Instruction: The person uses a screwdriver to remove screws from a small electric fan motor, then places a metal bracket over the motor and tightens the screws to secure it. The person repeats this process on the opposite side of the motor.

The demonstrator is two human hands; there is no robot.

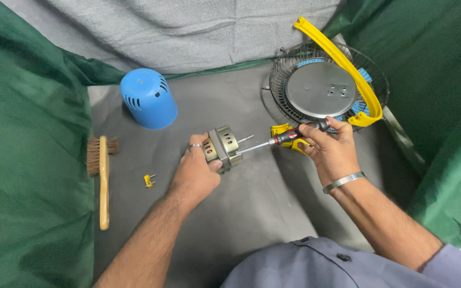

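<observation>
My left hand (196, 173) grips a small metal fan motor (223, 146) with a thin shaft sticking out to the right, holding it on the dark mat (252, 213). My right hand (331, 150) holds a screwdriver (294, 134) with a red and black handle. Its shaft points left and its tip touches the motor's right side. A yellow plastic piece (283, 129) lies just under the screwdriver, beside my right hand.
A blue plastic motor cover (148, 98) stands at the back left. A wire fan guard (326, 85) with a round metal plate, blue blades and a yellow curved strip (348, 66) lies at the back right. A wooden brush (102, 170) and a small yellow plug part (149, 180) lie left. Green cloth surrounds the mat.
</observation>
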